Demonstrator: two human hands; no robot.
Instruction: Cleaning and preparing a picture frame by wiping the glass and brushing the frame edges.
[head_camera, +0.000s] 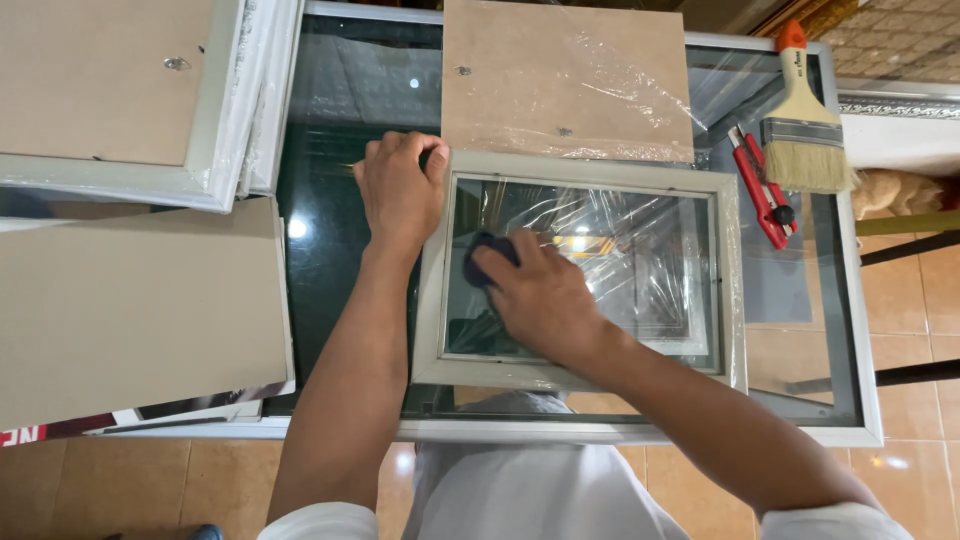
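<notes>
Left hand (400, 190) steadies frame (583, 168), long axis left-right

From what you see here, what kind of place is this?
Probably a picture-framing workshop. A pale frame with glass lies on a glass-topped table, brown backing boards sit nearby, and a red utility knife and a wide brush lie at the side.

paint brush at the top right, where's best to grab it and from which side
Probably the paint brush by its pale wooden handle, coming from the far end with the orange tip. It lies flat on the glass table, bristles toward the person, with the red utility knife close on its left.
</notes>
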